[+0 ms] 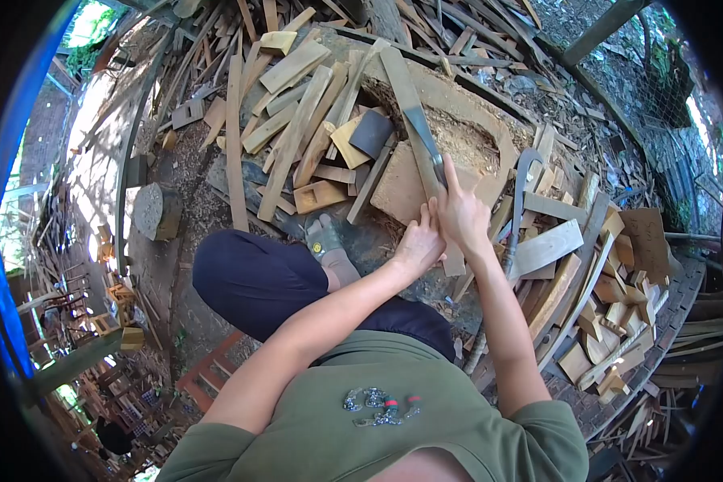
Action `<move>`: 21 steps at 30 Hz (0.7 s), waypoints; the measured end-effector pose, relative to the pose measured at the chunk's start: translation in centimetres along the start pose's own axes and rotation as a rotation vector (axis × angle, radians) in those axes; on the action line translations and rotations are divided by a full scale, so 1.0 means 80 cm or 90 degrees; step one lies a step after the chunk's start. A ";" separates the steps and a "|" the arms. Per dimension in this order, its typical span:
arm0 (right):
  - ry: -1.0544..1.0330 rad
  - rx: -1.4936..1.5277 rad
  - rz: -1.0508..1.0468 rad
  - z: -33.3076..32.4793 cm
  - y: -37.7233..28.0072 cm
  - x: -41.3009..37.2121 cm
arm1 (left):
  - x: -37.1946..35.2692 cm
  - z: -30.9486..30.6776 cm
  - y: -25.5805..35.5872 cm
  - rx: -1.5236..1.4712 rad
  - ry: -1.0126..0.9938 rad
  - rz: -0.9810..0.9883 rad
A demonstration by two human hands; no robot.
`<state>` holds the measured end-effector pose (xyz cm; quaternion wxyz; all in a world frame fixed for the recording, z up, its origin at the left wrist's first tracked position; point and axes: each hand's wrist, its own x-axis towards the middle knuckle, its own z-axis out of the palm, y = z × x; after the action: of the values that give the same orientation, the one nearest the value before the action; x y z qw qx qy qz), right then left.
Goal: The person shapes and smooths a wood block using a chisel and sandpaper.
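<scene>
My right hand (464,213) is closed around the handle end of a knife with a dark blade (421,128), its index finger stretched along the tool. The blade lies over a long, thin strip of wood (397,74) that slants across a large, gouged wooden block (478,132). Close beside it, my left hand (422,243) is closed on the near part of the strip, and the two hands touch or nearly touch. Fingers partly hide the grip on both. To the right, a curved hooked blade with a long handle (517,213) leans among the wood pieces.
Wood strips and offcuts (297,136) are heaped left of the block. More scraps (618,313) and a cardboard piece (649,241) lie at right. A round stump (157,212) stands at left. My sandalled foot (324,238) rests near the block.
</scene>
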<state>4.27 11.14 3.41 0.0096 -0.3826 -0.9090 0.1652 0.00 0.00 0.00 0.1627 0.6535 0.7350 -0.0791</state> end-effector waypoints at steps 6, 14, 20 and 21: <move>-0.033 0.047 0.043 -0.006 0.011 -0.058 | 0.000 0.009 -0.007 0.005 0.116 -0.008; -0.013 0.034 0.038 -0.006 0.022 -0.079 | -0.030 0.012 -0.017 -0.122 0.216 0.035; -0.002 0.031 0.006 -0.001 0.048 -0.175 | -0.047 0.013 0.003 -0.125 0.179 0.005; -0.001 0.032 0.004 -0.001 0.046 -0.172 | -0.047 0.012 0.002 -0.124 0.180 0.004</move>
<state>16.60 3.95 3.87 0.0182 -0.3851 -0.9033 0.1883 0.65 -3.81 0.37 0.1205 0.6415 0.7528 0.0854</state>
